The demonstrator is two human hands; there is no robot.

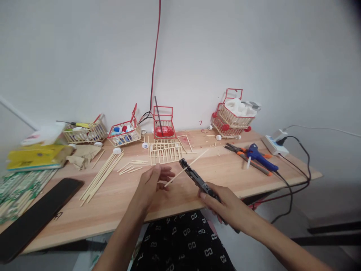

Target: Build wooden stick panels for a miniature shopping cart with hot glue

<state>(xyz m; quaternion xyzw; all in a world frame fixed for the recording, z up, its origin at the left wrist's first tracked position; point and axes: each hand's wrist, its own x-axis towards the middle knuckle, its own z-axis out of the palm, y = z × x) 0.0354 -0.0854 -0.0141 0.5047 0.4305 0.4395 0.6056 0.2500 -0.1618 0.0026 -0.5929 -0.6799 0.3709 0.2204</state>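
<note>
My right hand (225, 205) is wrapped round the handles of dark metal pliers (199, 180), which reach up and to the left over the table. At their jaws, a thin wooden stick (194, 162) lies slantwise; whether the jaws grip it cannot be made out. Its lower end comes close to the fingers of my left hand (155, 180), which are loosely curved and apart. Contact between those fingers and the stick is unclear. Just beyond lies a small ladder-like stick frame (166, 154). Short cut sticks (132, 165) are left of it.
Long sticks (103, 177) and a black phone (42, 214) lie to the left. Small stick carts stand along the wall, including one with a red dish (164, 131) and a stacked pair (232, 118). A blue glue gun (261, 158) and a power strip (275, 145) with cables are right.
</note>
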